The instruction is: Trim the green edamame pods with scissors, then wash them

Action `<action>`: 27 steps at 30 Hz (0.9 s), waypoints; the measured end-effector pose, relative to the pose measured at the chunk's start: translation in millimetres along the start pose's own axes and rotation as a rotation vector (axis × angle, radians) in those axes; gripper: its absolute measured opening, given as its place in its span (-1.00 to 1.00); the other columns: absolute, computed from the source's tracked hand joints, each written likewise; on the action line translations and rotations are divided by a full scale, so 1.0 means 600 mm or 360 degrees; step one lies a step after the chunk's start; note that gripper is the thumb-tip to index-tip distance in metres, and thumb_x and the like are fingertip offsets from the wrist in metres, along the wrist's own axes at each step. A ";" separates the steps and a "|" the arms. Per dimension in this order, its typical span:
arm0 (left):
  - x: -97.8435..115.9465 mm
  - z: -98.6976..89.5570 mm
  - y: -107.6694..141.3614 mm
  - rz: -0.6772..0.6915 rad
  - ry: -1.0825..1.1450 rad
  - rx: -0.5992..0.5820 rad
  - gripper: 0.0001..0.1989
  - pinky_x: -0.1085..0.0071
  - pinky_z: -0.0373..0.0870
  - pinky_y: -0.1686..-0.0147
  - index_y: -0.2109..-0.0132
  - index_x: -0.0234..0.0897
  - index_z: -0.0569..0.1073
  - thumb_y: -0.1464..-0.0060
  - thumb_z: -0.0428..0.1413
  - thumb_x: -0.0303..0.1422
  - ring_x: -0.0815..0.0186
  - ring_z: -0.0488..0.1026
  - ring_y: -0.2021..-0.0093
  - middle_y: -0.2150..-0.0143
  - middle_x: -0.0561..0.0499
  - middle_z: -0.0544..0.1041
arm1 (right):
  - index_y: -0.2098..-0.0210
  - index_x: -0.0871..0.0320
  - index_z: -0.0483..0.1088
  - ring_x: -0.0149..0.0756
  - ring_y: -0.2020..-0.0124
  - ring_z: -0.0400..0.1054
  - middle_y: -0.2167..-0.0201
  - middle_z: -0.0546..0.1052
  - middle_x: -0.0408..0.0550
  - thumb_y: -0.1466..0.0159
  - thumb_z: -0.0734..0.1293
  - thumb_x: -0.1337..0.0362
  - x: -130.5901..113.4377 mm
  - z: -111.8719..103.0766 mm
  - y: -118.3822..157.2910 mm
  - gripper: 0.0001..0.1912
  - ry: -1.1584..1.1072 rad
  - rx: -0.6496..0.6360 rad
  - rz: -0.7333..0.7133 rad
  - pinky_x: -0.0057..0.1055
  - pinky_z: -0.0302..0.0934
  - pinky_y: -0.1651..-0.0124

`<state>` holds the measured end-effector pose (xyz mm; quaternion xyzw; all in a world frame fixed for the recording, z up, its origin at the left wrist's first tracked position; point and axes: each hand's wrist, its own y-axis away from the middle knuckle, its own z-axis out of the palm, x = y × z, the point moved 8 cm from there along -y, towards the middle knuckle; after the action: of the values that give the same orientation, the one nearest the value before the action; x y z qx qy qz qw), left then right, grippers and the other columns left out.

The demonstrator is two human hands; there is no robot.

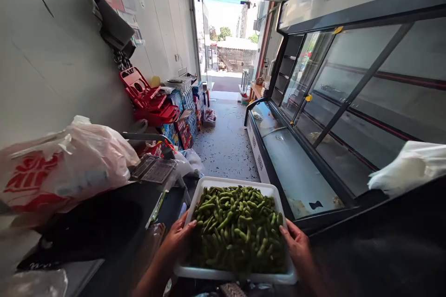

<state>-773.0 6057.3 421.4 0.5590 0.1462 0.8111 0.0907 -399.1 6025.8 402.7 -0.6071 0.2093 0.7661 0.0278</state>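
Observation:
A white rectangular tray [240, 182] is held level in front of me at the bottom middle of the head view. Green edamame pods [240, 227] fill it in a heap. My left hand [179, 234] grips the tray's left side, its thumb over the rim. On the opposite side my right hand [295, 239] is closed on the rim, with its thumb on top near the pods. The fingers under the tray are hidden on both sides.
A glass-fronted display fridge [299, 162] runs along the right. Stacked drink cartons [186, 125] and red folding chairs [149, 97] line the left wall. Nearer stands a large plastic bag [69, 162]. Speckled floor [226, 148] leads to a glass doorway [232, 32].

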 end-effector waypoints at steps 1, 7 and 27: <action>0.008 0.003 -0.046 -0.0008 -0.0008 -0.0007 -0.23 0.09 0.50 -0.02 -0.11 -0.33 0.55 0.32 0.43 -0.15 -0.16 0.53 -0.05 0.00 -0.27 0.62 | 0.12 0.19 0.60 0.04 0.20 0.57 0.23 0.67 0.06 0.10 0.56 -0.12 0.000 0.016 -0.042 -0.33 0.0014 0.0001 0.0007 -0.19 0.47 0.18; 0.103 0.064 -0.347 -0.0035 0.0036 -0.0231 -0.24 0.12 0.53 0.06 -0.14 -0.32 0.52 0.23 0.40 -0.11 -0.12 0.57 0.01 0.04 -0.24 0.63 | 0.18 0.18 0.60 0.04 0.14 0.56 0.21 0.67 0.04 0.14 0.56 -0.14 -0.025 0.093 -0.308 -0.34 0.0052 0.0073 0.0135 -0.26 0.48 0.19; 0.467 0.285 -1.247 -0.0072 -0.0027 -0.0090 -0.12 0.15 0.56 0.06 -0.27 -0.31 0.40 0.23 0.41 -0.15 -0.09 0.58 0.00 0.01 -0.23 0.63 | 0.08 0.18 0.57 0.03 0.11 0.53 0.16 0.65 0.07 0.01 0.54 -0.08 -0.345 0.454 -1.226 -0.39 -0.0081 -0.0125 -0.0042 -0.18 0.45 0.08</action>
<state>-726.2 6871.3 471.9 0.5597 0.1349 0.8079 0.1261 -376.8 6836.1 434.1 -0.5907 0.1703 0.7885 0.0193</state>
